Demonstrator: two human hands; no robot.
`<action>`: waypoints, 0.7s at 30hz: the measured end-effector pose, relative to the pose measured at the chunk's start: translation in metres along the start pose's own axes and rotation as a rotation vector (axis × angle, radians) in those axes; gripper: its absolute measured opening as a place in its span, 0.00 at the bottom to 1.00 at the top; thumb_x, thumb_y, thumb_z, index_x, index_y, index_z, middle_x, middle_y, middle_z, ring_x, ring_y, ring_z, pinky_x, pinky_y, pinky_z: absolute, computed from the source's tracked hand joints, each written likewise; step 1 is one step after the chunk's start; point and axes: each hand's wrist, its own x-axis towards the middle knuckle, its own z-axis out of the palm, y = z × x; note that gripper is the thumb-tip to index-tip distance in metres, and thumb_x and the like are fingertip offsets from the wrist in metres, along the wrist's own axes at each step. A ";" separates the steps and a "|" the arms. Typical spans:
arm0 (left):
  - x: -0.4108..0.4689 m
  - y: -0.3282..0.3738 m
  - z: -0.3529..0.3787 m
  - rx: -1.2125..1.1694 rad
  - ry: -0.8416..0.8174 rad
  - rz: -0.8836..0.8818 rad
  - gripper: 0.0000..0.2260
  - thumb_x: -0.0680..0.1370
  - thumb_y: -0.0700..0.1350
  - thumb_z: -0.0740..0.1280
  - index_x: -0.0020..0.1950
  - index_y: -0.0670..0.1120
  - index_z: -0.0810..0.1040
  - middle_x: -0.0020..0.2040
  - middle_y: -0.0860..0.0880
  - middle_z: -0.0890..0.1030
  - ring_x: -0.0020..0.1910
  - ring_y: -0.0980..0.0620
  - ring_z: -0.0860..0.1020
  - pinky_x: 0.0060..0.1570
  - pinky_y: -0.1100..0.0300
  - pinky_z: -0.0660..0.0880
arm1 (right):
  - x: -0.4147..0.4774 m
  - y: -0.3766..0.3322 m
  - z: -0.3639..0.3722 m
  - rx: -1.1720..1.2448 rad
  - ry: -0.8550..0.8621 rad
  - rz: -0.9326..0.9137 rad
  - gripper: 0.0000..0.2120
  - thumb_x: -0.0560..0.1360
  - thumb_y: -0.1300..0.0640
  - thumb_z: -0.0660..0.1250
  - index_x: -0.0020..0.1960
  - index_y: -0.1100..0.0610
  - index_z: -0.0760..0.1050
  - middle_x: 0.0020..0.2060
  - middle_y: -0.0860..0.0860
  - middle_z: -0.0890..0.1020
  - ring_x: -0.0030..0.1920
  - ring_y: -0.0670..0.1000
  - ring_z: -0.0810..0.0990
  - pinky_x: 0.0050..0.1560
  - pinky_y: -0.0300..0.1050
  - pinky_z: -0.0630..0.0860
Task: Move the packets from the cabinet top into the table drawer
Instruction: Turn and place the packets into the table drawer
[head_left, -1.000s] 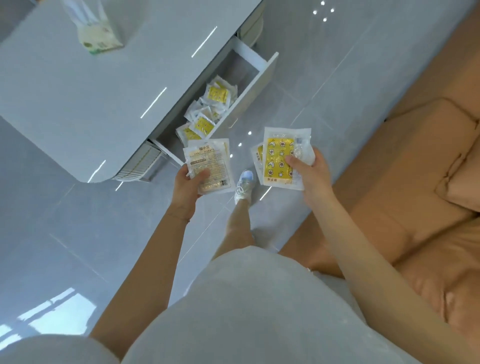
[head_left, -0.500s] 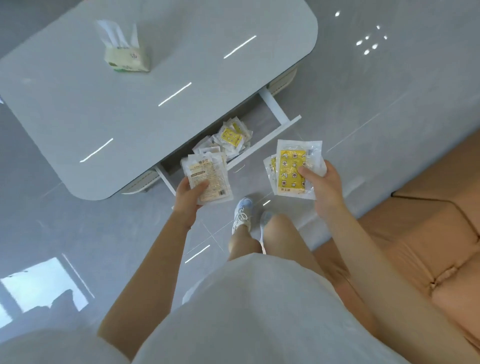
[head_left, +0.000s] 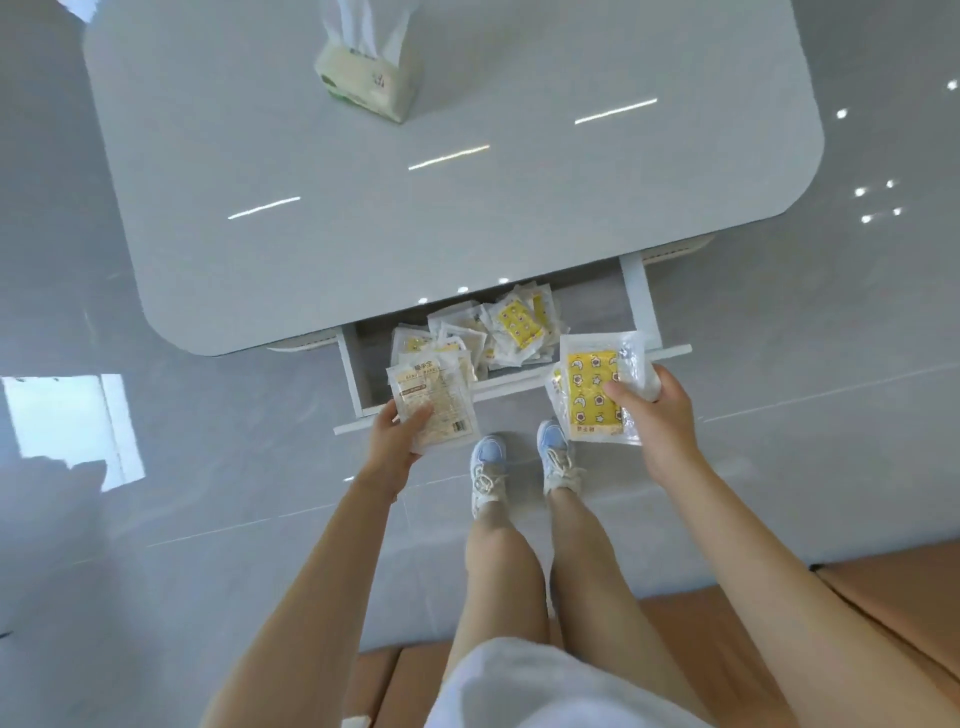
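Observation:
My left hand (head_left: 397, 436) grips a small stack of pale beige packets (head_left: 434, 402), held above the front left corner of the open drawer (head_left: 363, 384). A stack of clear packets with yellow patterned inserts (head_left: 597, 395) is in my right hand (head_left: 657, 410), just in front of the drawer's white front panel, towards its right end. Inside the drawer lies a loose pile of several similar packets (head_left: 511, 327), some yellow, some pale. The cabinet top is out of view.
The drawer slides out from under a glossy grey table (head_left: 467, 208) with rounded corners; a tissue pack (head_left: 366, 85) stands on it. My feet in pale blue sneakers (head_left: 519, 467) stand right before the drawer. An orange sofa edge (head_left: 857, 587) lies behind me at the lower right.
The view has swung so I now face the drawer squarely, with the table straight ahead. Both hands, still gripping their packets, have come close over the drawer's front.

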 end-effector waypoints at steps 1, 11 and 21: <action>0.016 -0.004 -0.001 -0.008 0.017 -0.004 0.14 0.77 0.39 0.66 0.63 0.42 0.74 0.54 0.45 0.81 0.48 0.48 0.81 0.40 0.60 0.80 | 0.016 0.005 0.010 0.000 -0.012 0.015 0.10 0.72 0.64 0.71 0.50 0.54 0.76 0.41 0.47 0.83 0.35 0.40 0.82 0.31 0.32 0.76; 0.215 -0.042 -0.044 0.087 0.234 0.092 0.06 0.76 0.41 0.69 0.52 0.47 0.78 0.55 0.45 0.81 0.55 0.44 0.80 0.60 0.47 0.75 | 0.196 0.095 0.127 -0.013 -0.031 0.146 0.05 0.73 0.62 0.71 0.48 0.56 0.79 0.39 0.48 0.83 0.38 0.46 0.82 0.30 0.36 0.77; 0.290 -0.063 -0.068 0.203 0.219 0.050 0.06 0.75 0.42 0.70 0.51 0.45 0.78 0.51 0.47 0.82 0.53 0.46 0.81 0.54 0.52 0.78 | 0.259 0.148 0.187 -0.348 -0.035 -0.050 0.17 0.70 0.54 0.73 0.54 0.63 0.79 0.49 0.54 0.83 0.46 0.50 0.81 0.49 0.47 0.79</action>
